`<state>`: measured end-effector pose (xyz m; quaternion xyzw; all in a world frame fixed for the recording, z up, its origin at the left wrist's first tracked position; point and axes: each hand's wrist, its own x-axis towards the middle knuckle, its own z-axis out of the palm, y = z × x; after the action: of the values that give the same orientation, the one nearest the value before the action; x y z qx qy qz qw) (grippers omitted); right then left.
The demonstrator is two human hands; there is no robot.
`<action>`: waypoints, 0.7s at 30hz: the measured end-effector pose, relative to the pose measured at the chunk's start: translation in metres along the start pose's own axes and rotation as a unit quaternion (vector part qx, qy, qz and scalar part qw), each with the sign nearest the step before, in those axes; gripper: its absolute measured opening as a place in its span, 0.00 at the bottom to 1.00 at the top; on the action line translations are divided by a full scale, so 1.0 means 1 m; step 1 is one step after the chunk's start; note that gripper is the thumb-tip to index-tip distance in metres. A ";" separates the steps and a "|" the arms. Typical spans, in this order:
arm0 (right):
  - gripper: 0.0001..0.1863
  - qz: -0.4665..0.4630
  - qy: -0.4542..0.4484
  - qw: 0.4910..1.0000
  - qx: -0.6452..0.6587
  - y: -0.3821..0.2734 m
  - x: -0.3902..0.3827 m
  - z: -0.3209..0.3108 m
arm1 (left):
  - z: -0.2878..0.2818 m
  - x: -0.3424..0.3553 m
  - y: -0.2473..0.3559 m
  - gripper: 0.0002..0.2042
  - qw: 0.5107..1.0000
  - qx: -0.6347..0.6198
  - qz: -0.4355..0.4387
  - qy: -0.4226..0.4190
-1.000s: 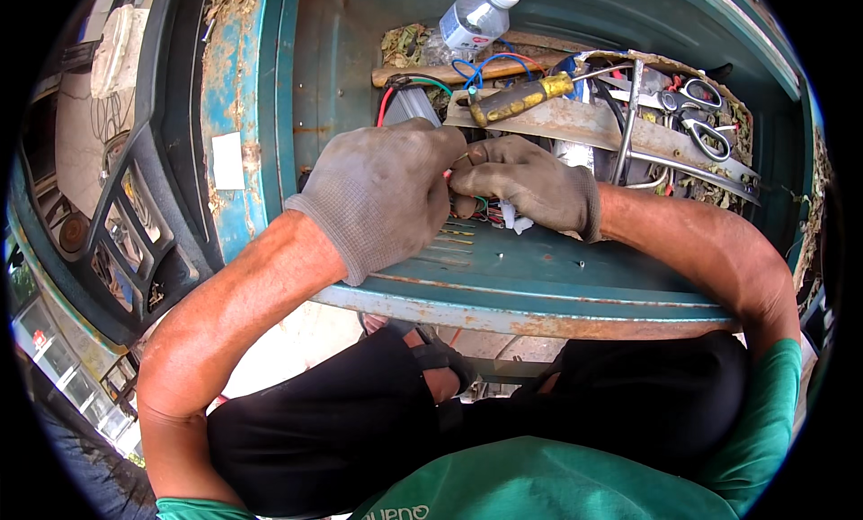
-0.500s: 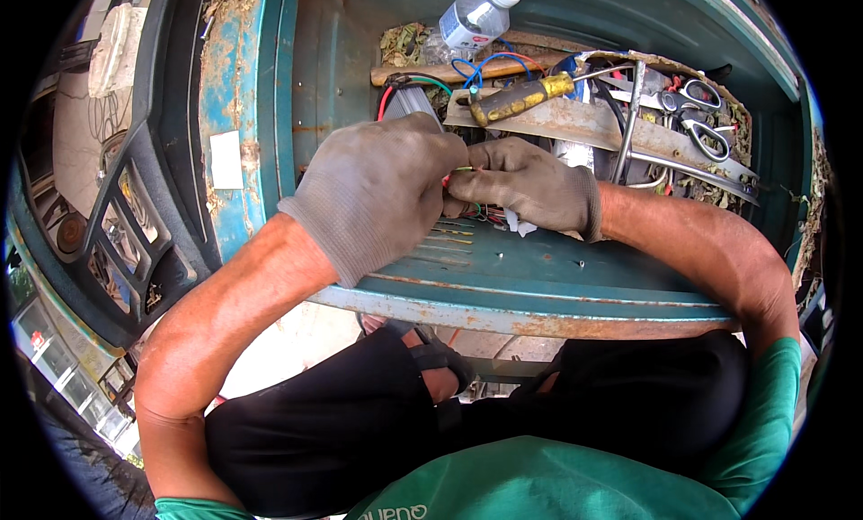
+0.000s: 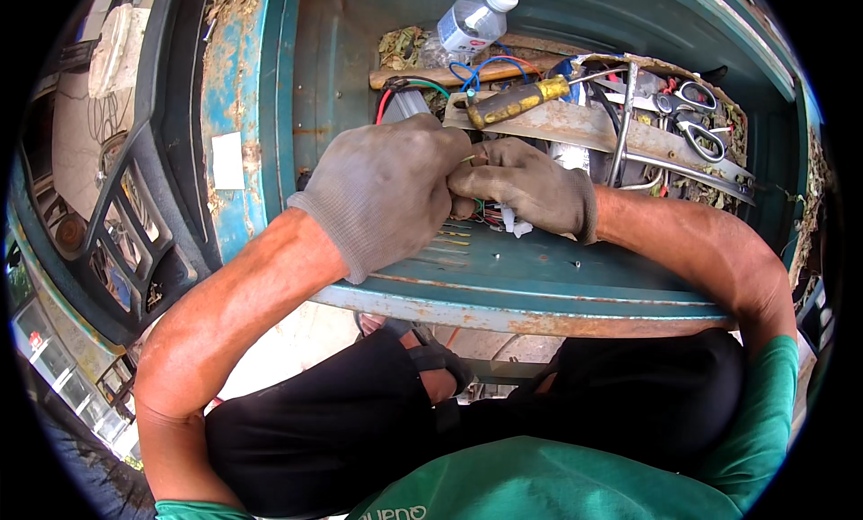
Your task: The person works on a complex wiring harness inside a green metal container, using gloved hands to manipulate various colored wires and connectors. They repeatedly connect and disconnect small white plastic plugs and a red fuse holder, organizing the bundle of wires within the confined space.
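Both my hands wear grey-brown knit gloves and meet fingertip to fingertip over a teal metal box [image 3: 360,277]. My left hand [image 3: 387,183] is closed, its fingers pinched on a thin yellow-green wire [image 3: 467,159]. My right hand [image 3: 526,187] is closed too, thumb and fingers pressed around the same spot. Most of the wire is hidden between the gloves. Below the fingertips lies a bundle of thin coloured wires [image 3: 490,216], with a white connector [image 3: 514,223] beside my right hand. A grey finned metal case [image 3: 409,105] with red, black and green leads shows behind my left hand.
A yellow-and-black screwdriver [image 3: 517,104] lies on a metal strip behind my hands. A clear bottle [image 3: 476,21] stands at the back near a wooden handle [image 3: 422,76]. Scissors [image 3: 699,141] and metal tools fill the right side. A black plastic frame [image 3: 135,214] stands left.
My fingertips have drawn closer together over the wire, and the red bit seen between them is now covered. My left wrist has shifted slightly to the right.
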<state>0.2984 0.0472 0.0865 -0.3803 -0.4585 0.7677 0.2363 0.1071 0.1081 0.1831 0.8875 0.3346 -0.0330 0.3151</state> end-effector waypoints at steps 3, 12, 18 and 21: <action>0.18 0.006 -0.003 1.000 -0.004 -0.003 -0.002 -0.001 | 0.000 0.002 0.002 0.07 1.000 0.008 0.006 -0.001; 0.17 0.061 -0.009 0.997 0.050 -0.004 -0.005 0.005 | -0.003 0.003 0.002 0.06 0.998 0.024 0.001 -0.052; 0.18 0.059 -0.019 0.997 0.042 -0.002 -0.005 0.004 | -0.002 0.003 0.000 0.06 0.999 0.004 0.018 -0.039; 0.19 0.066 -0.024 0.997 0.020 -0.005 -0.005 0.004 | -0.002 0.002 0.000 0.06 0.999 -0.003 0.008 -0.048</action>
<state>0.2987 0.0440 0.0943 -0.3868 -0.4220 0.7996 0.1816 0.1086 0.1105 0.1840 0.8865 0.3122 -0.0724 0.3338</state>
